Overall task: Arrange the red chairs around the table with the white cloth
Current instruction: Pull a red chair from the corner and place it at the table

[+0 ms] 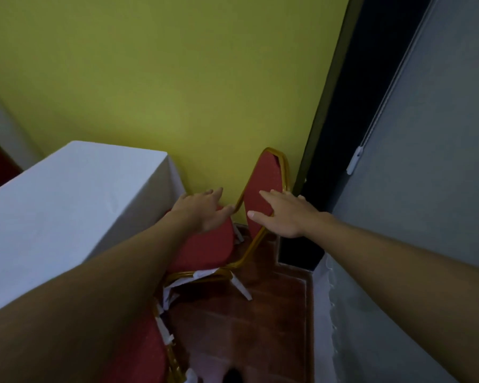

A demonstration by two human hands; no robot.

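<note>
Left hand (202,212), right hand (284,217) splayed; red chair (205,250) faces table (67,205).

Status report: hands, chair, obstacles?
Left hand open above red chair seat. Right hand open at its backrest, contact unclear. Chair beside table, yellow wall close by.

Reddish-brown floor (246,327) carries red chair (205,250), gold frame, just beside table (67,217) draped in white cloth.

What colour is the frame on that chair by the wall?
Gold; the frame edges the red chair. Head view.
</note>
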